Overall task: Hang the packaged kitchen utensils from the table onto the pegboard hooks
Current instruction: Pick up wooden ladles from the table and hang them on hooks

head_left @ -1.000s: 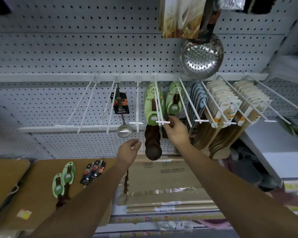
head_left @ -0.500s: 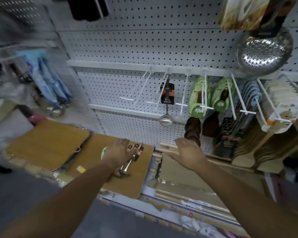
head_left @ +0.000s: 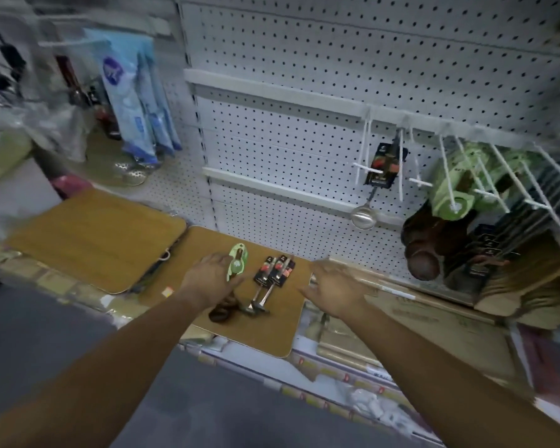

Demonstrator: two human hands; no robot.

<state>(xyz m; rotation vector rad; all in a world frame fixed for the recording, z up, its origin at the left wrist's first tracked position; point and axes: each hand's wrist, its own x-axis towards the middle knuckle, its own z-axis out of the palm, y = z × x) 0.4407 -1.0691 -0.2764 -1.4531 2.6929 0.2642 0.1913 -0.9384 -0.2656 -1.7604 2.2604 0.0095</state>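
Left hand point(head_left: 207, 279) has reached the green pack point(head_left: 238, 261), fingers' grip hidden; right hand point(head_left: 333, 286) fingers spread.

Single head view, angled down, near the wooden table point(head_left: 265, 334).

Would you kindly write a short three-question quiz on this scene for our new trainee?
1. True or false: the right hand holds a pack.
2. Which lies nearest the left hand on the table? A. green pack B. black packs C. blue packs
3. What colour is the card on the ladle hanging from the pegboard?
Key: 1 false; 2 A; 3 black.
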